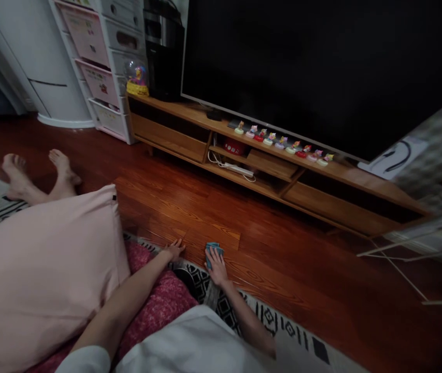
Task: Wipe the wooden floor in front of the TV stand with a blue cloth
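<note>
My right hand (216,266) lies palm down over a folded blue cloth (213,244) on the wooden floor, its fingers spread across the top. Part of the cloth shows beyond the fingertips and at the side. To the left, my left hand (174,249) rests flat on the floor at the edge of the rug, fingers apart, holding nothing. A dark round thing (185,278) lies partly hidden between the red patterned clothing and the rug.
A pink cushion (50,264) fills the left front, with bare feet (60,168) beyond it. The black-and-white rug (294,336) borders the floor (189,202). Ahead stands a low wooden TV cabinet (244,178) bearing small figurines (282,141). A white rack (395,254) stands right.
</note>
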Motion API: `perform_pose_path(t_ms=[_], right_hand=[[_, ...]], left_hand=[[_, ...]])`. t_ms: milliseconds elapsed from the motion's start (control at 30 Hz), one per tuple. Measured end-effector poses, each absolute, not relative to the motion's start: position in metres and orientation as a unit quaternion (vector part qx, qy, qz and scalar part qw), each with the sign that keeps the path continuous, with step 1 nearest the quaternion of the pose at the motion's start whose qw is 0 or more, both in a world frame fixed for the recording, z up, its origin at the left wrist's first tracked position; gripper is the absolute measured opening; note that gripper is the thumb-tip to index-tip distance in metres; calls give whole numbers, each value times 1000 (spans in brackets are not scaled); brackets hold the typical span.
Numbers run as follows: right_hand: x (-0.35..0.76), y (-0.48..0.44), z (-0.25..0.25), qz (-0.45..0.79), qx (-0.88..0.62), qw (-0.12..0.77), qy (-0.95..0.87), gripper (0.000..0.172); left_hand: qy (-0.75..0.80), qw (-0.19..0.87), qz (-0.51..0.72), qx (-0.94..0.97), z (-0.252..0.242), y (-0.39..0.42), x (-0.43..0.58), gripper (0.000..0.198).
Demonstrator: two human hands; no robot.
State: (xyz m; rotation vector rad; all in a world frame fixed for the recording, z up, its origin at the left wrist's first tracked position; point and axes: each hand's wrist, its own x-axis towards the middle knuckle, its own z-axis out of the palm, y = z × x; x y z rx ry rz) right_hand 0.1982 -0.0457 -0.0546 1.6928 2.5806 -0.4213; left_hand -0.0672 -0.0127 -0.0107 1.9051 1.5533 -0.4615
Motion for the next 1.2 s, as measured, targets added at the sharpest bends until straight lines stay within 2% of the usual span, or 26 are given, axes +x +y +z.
perform_pose_path(t_ms=[100, 200, 367, 567, 867, 967, 1200], right_hand=[[209, -83, -67, -138, 517, 0, 845, 65], [208, -83, -68, -139, 511, -10, 848, 64], [183, -12, -48, -146, 551, -7, 822, 58], [155, 41, -34, -157, 605, 17, 780, 59], [196, -75, -69, -150, 500, -10, 853, 64], [198, -86, -68, -153, 492, -19, 857, 64], [160, 4, -37, -177, 529, -5, 830, 60]], left_hand=[[589, 317, -184, 720, -12, -12, -67, 80], [587, 315, -185, 722, -12, -13, -66, 82], [590, 309, -183, 723, -9, -14, -67, 80], [583, 303, -182, 732, -11, -13, -69, 79], [586, 298, -164, 736, -21, -12, -68, 77], [584, 303, -161, 735, -21, -13, -68, 77], [584, 309, -172, 731, -17, -11, -67, 82]])
